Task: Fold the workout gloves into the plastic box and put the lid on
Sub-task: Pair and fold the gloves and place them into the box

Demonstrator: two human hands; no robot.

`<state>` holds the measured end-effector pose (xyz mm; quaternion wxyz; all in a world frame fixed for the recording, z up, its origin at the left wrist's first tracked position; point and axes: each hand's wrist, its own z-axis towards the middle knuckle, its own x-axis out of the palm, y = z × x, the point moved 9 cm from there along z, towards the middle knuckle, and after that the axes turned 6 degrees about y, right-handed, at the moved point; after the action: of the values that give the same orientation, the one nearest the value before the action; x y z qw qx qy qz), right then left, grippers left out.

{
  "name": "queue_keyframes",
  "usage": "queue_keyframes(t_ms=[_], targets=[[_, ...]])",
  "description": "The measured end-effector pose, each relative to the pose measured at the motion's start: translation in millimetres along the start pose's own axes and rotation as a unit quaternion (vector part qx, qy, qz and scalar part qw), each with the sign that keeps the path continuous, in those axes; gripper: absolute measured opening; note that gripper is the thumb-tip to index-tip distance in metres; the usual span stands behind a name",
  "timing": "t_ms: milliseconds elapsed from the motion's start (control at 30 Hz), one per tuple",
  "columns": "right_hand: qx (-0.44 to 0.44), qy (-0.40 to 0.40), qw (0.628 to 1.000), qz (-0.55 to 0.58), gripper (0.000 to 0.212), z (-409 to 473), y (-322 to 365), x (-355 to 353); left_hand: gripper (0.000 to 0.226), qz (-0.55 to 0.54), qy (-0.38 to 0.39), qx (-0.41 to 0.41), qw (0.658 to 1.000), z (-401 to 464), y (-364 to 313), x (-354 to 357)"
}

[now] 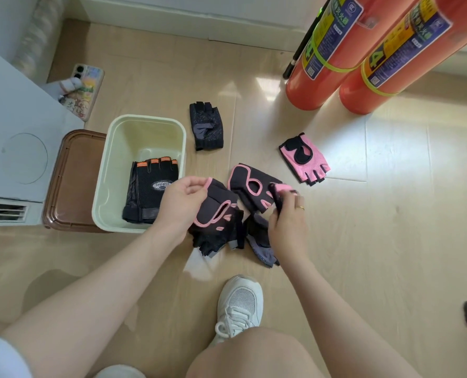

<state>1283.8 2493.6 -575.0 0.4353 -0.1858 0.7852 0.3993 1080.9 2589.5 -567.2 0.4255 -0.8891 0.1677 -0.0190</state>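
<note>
A pale green plastic box (109, 170) stands open on the floor with a black and orange glove (148, 192) lying inside. The brown lid (74, 181) lies flat on the floor to its left. My left hand (182, 199) pinches the wrist edge of a black glove with pink trim (216, 211) just right of the box. My right hand (288, 216) grips a pink strap (281, 190) of the same glove. A second black and pink glove (250, 184) lies behind. Beneath my hands lies a black and grey glove (262, 248).
A black glove (206, 126) and a pink glove (304, 158) lie further out on the wooden floor. Two orange fire extinguishers (336, 50) stand at the back right. A phone (86, 88) lies at the back left by a white unit (17, 143). My shoe (240, 304) is near.
</note>
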Motion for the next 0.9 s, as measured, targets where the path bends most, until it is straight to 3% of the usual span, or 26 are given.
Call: queue_keyframes(t_ms=[100, 167, 200, 267, 367, 467, 567, 733, 800, 900], targets=[[-0.011, 0.191, 0.978, -0.078, 0.036, -4, -26, 67, 0.019, 0.026, 0.016, -0.002, 1.0, 8, -2, 6], [-0.058, 0.343, 0.932, -0.103, 0.035, -15, -31, 113, 0.022, 0.046, 0.012, -0.002, 0.999, 12, -3, 4], [-0.066, 0.36, 0.925, -0.105, 0.028, -13, -29, 119, 0.023, 0.05, 0.008, -0.002, 0.999, 13, -4, 3], [-0.054, 0.278, 0.957, -0.056, 0.015, 14, -17, 101, 0.021, 0.056, 0.001, 0.002, 0.998, 18, -7, -1], [-0.044, 0.144, 0.989, 0.003, 0.021, 66, 7, 72, 0.01, 0.1, 0.001, 0.05, 0.994, 28, -21, -4], [-0.088, 0.157, 0.982, -0.053, 0.031, 103, 26, 95, 0.011, 0.159, -0.01, 0.1, 0.982, 41, -36, -4], [-0.107, 0.199, 0.963, -0.148, 0.042, 116, 22, 135, 0.018, 0.15, -0.039, 0.095, 0.983, 55, -34, -10], [-0.16, 0.161, 0.956, -0.187, 0.051, 120, 23, 144, 0.016, 0.099, -0.049, 0.074, 0.991, 62, -24, -14], [-0.136, 0.173, 0.968, -0.124, 0.041, 121, 19, 135, 0.019, 0.081, -0.049, 0.072, 0.993, 62, -21, -15], [-0.044, 0.132, 0.985, 0.101, 0.023, 117, 9, 100, 0.018, 0.089, -0.048, 0.068, 0.993, 60, -20, -14]])
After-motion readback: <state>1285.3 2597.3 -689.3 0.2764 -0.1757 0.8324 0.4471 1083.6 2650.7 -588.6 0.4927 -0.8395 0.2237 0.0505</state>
